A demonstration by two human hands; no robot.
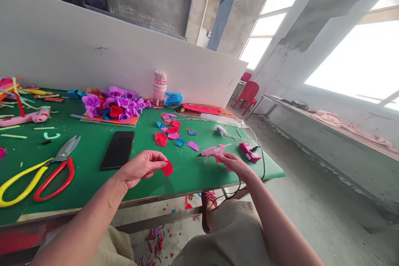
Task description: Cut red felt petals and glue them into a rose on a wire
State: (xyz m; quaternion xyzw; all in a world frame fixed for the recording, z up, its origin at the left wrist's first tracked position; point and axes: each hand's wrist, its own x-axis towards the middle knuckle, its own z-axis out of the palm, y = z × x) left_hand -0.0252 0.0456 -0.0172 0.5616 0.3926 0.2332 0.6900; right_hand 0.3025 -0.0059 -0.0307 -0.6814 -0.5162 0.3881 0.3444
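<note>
Pinched in my left hand [145, 166] is a small red paper petal [167, 169], held just above the green tabletop [187, 181]. My right hand [235, 164] is wrapped round the handle of a pink hot glue gun [213, 152], its dark nozzle pointing left towards the petal but apart from it. A bit of red shows beneath the glue gun. Beyond my hands lie several loose petals in red, purple and blue, among them a red petal [161, 139] and a purple petal [193, 145].
Left of my hands are a black phone [117, 150] and large scissors [64, 156]. Paper flowers [116, 104], a pink bottle [160, 88] and red sheets [201, 109] stand or lie behind. A pink box [249, 152] with a plugged cord sits right. A white board [124, 58] rises behind.
</note>
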